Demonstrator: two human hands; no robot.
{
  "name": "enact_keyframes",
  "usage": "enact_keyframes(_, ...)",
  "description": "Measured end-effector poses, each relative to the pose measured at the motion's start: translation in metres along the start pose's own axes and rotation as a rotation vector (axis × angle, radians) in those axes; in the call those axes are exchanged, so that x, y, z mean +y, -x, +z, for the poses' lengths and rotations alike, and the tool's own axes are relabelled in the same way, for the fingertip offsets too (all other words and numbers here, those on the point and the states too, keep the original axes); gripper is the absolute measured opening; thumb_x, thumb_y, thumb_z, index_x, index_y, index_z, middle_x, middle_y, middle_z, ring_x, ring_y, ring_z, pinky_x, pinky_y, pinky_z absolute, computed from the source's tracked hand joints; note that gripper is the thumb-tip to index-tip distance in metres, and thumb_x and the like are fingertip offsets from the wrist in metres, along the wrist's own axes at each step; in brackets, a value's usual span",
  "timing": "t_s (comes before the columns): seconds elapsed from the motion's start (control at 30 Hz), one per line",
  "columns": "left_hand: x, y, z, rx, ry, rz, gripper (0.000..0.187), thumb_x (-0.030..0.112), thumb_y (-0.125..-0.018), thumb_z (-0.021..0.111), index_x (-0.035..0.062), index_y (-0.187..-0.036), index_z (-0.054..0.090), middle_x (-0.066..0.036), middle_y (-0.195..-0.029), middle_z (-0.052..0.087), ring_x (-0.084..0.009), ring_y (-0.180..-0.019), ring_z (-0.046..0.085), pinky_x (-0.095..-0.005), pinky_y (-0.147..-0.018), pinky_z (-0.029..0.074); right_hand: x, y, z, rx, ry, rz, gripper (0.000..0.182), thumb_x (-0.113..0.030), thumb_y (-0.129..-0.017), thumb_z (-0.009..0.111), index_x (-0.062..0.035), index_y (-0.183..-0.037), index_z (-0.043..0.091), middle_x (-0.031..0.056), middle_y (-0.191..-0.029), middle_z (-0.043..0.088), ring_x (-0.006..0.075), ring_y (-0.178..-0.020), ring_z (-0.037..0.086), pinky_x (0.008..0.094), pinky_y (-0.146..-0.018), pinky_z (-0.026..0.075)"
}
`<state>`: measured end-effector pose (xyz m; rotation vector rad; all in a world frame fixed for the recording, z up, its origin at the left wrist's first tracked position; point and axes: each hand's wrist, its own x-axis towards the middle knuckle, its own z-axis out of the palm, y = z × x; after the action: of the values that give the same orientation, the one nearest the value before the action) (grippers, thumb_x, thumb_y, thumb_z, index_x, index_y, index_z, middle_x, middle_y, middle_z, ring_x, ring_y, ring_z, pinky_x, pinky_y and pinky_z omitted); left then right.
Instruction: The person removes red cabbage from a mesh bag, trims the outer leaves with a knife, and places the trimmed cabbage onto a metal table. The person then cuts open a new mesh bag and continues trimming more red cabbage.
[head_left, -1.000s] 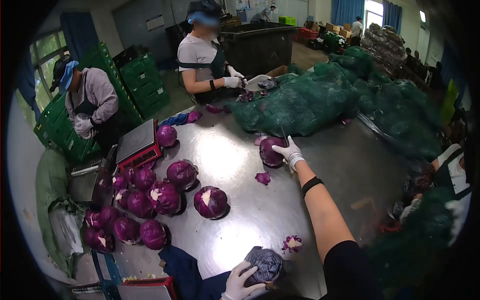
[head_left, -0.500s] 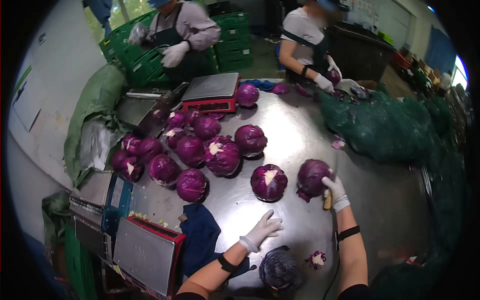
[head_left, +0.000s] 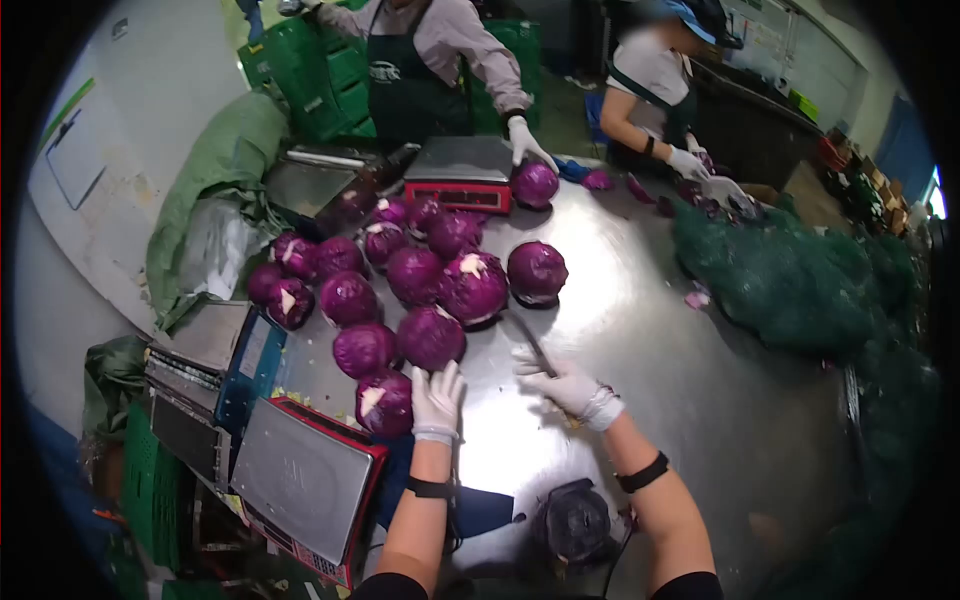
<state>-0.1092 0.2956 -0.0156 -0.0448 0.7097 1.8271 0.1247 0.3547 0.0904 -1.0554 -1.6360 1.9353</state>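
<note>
Fingers stretched out, my left hand (head_left: 437,400) is at the near side of a red cabbage (head_left: 432,337); whether it touches is hard to tell. Another red cabbage (head_left: 384,402), with a pale cut patch, sits just left of its fingertips. My right hand (head_left: 565,385) is closed around a knife (head_left: 530,342), whose dark blade points up and away over the steel table (head_left: 640,420). Both hands wear white gloves. More red cabbages, such as this large one (head_left: 473,288), are crowded at the left, and a single cabbage (head_left: 537,272) stands beyond the knife.
A red scale (head_left: 310,480) and blue cloth (head_left: 480,510) lie near left. A dark round object (head_left: 575,522) sits close to me. At the back, a co-worker's gloved hand (head_left: 528,142) touches a cabbage (head_left: 535,184) beside another scale (head_left: 458,190). Green netting (head_left: 780,280) covers the right side.
Two cabbages have moved left against the group. My right hand has left the cabbage and moved left, exposing the knife; my left hand has moved left and forward. A co-worker has reached to a cabbage.
</note>
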Motion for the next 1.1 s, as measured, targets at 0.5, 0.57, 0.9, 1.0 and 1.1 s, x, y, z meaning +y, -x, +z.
enact_keyframes(0.5,-0.082,0.214,-0.022,-0.7,-1.257,-0.307,0.058,0.035,-0.087,0.059,0.0013,-0.129,0.04,-0.017,-0.12,0.051,-0.0236,-0.112,0.05,-0.0306,-0.097,0.036,0.146,0.284,0.112,0.666,-0.52,0.358,0.054,-0.028,-0.084,0.063,-0.0079,-0.13,0.042,0.0028,-0.074,0.059,0.0104,-0.054,0.057,0.0209,-0.045,0.045)
enact_keyframes(0.57,-0.076,0.234,-0.024,-0.669,-1.179,-0.327,0.056,0.025,-0.087,0.06,0.0006,-0.131,0.036,-0.017,-0.115,0.052,-0.0213,-0.108,0.051,-0.0304,-0.095,0.038,0.131,0.286,0.143,0.829,-0.313,0.091,0.051,-0.023,-0.081,0.067,-0.0041,-0.123,0.046,0.0022,-0.08,0.06,0.01,-0.066,0.059,0.0207,-0.056,0.047)
enact_keyframes(0.9,-0.023,0.287,0.008,-1.363,-1.432,-0.211,0.082,0.037,-0.073,0.072,0.0081,-0.137,0.029,-0.022,-0.124,0.046,-0.0281,-0.112,0.049,-0.037,-0.092,0.042,0.125,0.378,0.182,0.768,0.136,-0.093,0.063,-0.007,-0.074,0.068,-0.0015,-0.131,0.041,0.0156,-0.117,0.056,0.0226,-0.105,0.054,0.0305,-0.091,0.042)
enact_keyframes(1.0,-0.024,0.303,-0.004,-1.733,-1.866,0.005,0.093,0.039,-0.061,0.079,0.0069,-0.135,0.033,-0.024,-0.129,0.039,-0.0373,-0.118,0.043,-0.0391,-0.097,0.038,0.14,0.386,0.208,0.948,-0.364,-0.022,0.055,-0.001,-0.078,0.065,-0.0021,-0.128,0.042,0.0087,-0.105,0.058,0.0109,-0.086,0.056,0.0227,-0.068,0.049)
enact_keyframes(1.1,-0.01,0.301,-0.02,-1.487,-1.902,-0.253,0.096,0.042,-0.058,0.08,0.0006,-0.131,0.033,-0.025,-0.127,0.04,-0.0371,-0.117,0.043,-0.0393,-0.096,0.038,0.137,0.405,0.224,1.13,-0.455,-0.227,0.061,0.0,-0.079,0.061,-0.0031,-0.133,0.033,0.0104,-0.107,0.057,0.0089,-0.078,0.056,0.0222,-0.065,0.049)
